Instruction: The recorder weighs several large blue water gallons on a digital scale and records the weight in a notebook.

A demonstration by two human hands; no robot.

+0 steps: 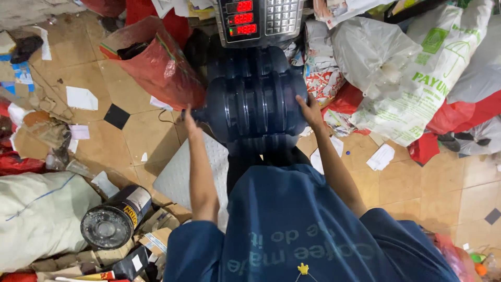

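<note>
Dark blue ribbed water jug (253, 102) lies sideways above the scale platform (180, 175).

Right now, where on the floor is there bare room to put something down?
Bare tiles lie at lower right, right of the right hand and below the white sacks. A smaller patch lies left of the grey scale plate, under the red bag. The lower left, around the tin can, is crowded.
</note>
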